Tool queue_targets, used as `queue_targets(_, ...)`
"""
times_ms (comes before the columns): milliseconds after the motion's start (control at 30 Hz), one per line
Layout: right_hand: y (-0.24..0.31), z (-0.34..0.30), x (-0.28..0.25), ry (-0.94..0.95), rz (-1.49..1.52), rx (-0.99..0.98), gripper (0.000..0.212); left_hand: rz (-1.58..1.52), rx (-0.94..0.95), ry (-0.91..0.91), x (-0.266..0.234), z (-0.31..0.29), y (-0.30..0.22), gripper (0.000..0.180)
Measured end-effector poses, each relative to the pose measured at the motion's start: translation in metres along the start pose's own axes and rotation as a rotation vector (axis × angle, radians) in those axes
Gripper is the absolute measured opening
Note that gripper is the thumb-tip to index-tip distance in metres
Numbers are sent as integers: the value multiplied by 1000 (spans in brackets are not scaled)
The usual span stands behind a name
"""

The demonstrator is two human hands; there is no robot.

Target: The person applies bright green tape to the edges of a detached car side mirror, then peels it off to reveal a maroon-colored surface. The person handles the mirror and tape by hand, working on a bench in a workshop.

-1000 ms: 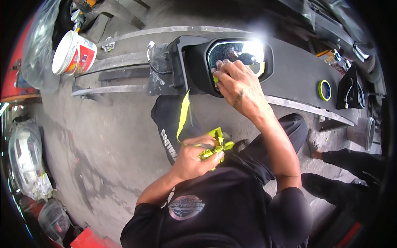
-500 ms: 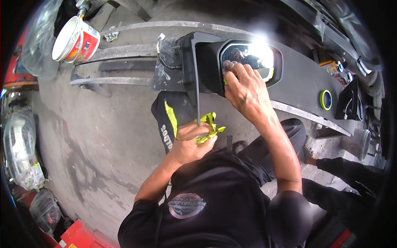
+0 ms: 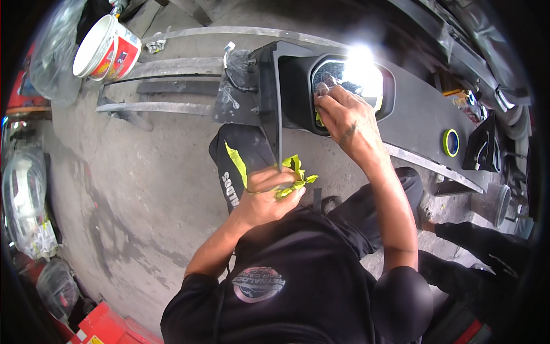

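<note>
1. The left hand [image 3: 269, 194] is low in front of the torso, its fingers curled closed around a crumpled bunch of yellow-green tape [image 3: 297, 182]; one loose strip [image 3: 236, 163] stands up to the left of the knuckles.

2. The right hand [image 3: 348, 117] is at the lower left edge of the mirror glass [image 3: 362, 80], fingers bent and close together, with a bit of yellow-green edging [image 3: 318, 118] beside them (the fingertips are partly hidden, so I cannot tell whether they pinch it).

3. The glass sits in a black mirror housing [image 3: 295, 92] on the bench [image 3: 421, 109], facing the person; a bright glare covers its upper right part.

4. The long dark edge of the mirror's mounting bracket [image 3: 279, 126] runs down to the left hand; whether those fingers grip it, I cannot tell.

5. A cable [image 3: 231, 77] with a pale connector rises just left of the bracket.

6. Right of the mirror, well apart from it, a tape roll [image 3: 451, 143] is on the bench, near a dark angular part [image 3: 482, 143].

7. At the upper left, a white and red bucket [image 3: 109, 51] tilts beside the metal rails [image 3: 172, 108].

8. Another person's dark-clad legs [image 3: 472, 243] show at the right.
</note>
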State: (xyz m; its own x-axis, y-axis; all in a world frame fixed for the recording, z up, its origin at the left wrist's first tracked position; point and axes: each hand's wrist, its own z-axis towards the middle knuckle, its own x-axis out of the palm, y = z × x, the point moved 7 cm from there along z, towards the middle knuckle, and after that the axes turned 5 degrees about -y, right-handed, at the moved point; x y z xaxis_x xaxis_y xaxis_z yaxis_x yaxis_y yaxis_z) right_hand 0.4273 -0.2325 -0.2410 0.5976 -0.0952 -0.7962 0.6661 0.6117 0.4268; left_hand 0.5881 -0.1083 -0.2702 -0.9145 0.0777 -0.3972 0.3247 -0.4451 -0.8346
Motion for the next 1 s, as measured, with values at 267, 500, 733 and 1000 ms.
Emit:
queue_targets(267, -4, 5, -3, 54, 38, 54, 17, -21, -81, 6, -1, -2, 3, 17)
queue_targets(500, -1, 3, -4, 42, -24, -92, 18, -79, -73, -44, 2, -1, 1, 10)
queue_targets(733, -3, 6, 8, 6, -62, -226, 19, -53, -95, -48, 1, 2, -3, 8)
queue_targets(1000, -29, -17, 0, 60, 154, 50, 18, -53, -148, -47, 1, 2, -4, 11)
